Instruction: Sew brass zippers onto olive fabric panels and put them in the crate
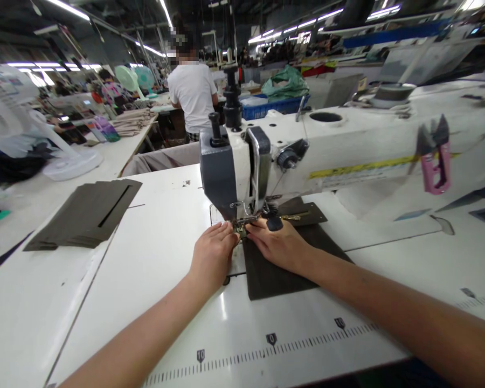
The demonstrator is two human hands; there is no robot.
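Note:
A white and grey sewing machine (242, 161) stands on the white table (153, 258). A dark brown fabric piece (275, 275) lies under its presser foot (242, 223). My left hand (212, 256) rests at the fabric's left edge, fingers together and reaching to the foot. My right hand (278, 242) lies flat on the fabric just right of the needle, fingertips pinched near a small brass-coloured part (241, 230). What the fingertips grip is too small to make out.
A stack of dark cut pieces (89, 213) lies at the table's left. Pink thread snips (434, 161) hang on the machine arm. A ruler scale (267, 350) runs along the front edge. A person in a white shirt (192, 94) stands behind, near a white fan (20, 118).

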